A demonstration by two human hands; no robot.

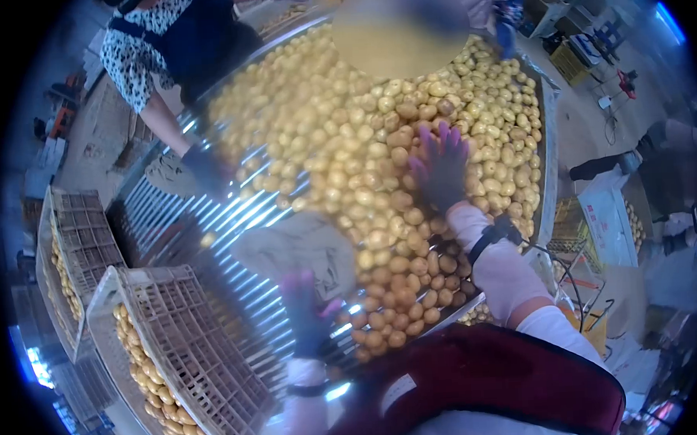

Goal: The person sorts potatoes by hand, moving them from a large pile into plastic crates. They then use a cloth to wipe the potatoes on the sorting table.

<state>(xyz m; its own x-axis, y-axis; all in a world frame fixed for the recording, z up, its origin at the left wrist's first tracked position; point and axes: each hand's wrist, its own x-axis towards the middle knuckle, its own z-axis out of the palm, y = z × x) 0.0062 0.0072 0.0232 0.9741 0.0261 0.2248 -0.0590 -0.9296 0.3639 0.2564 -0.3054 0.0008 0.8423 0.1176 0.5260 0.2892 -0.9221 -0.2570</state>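
Observation:
My right hand (444, 169), in a dark glove with purple fingertips, lies spread over a large heap of potatoes (361, 150). Lower down, my left hand (303, 314) wears the same kind of glove and is blurred. Its fingers stretch forward and its thumb points out to the side, right at the near edge of a crumpled grey cloth (299, 248). The cloth rests on a rack of shiny metal bars (246, 290), beside the potatoes. Darker potatoes (404, 293) lie between my two hands, close to my body.
Plastic crates (193, 344) of potatoes stand tilted at the left. Across the table a person in a dark apron (197, 44) reaches a gloved hand (206, 168) to the bars, near another cloth (170, 175). A blurred yellow round shape (402, 29) covers the far middle.

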